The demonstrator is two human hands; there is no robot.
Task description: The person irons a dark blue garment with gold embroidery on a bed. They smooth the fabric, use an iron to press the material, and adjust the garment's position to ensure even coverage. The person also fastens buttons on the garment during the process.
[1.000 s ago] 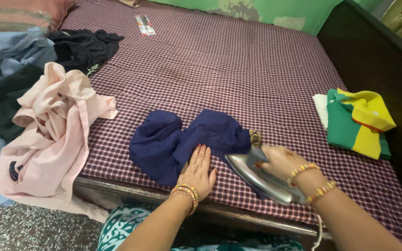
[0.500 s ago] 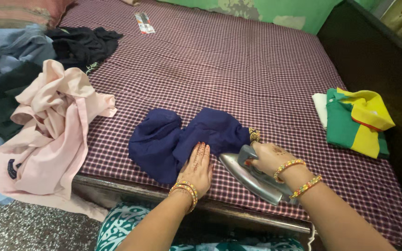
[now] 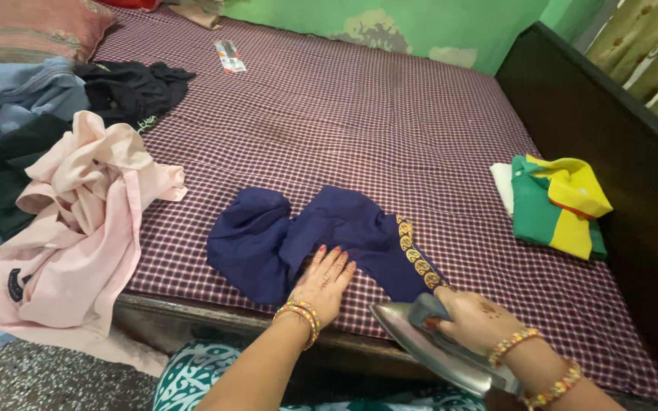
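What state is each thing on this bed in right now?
Navy cloth: crumpled, gold trim showing, left hand flat on it.
Iron: gripped by right hand, at bed edge.
Pink garment: heaped, hanging over edge.
Green-yellow shirt: folded.
Black garment: bunched.

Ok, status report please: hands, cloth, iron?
Left hand flat on blue cloth. Right hand grips iron, beside cloth edge. Nothing blocking.

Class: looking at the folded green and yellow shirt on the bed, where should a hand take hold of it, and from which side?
Probably the folded green and yellow shirt is best gripped at its near edge, fingers sliding under from the bed's front: it lies flat, apart from other clothes.
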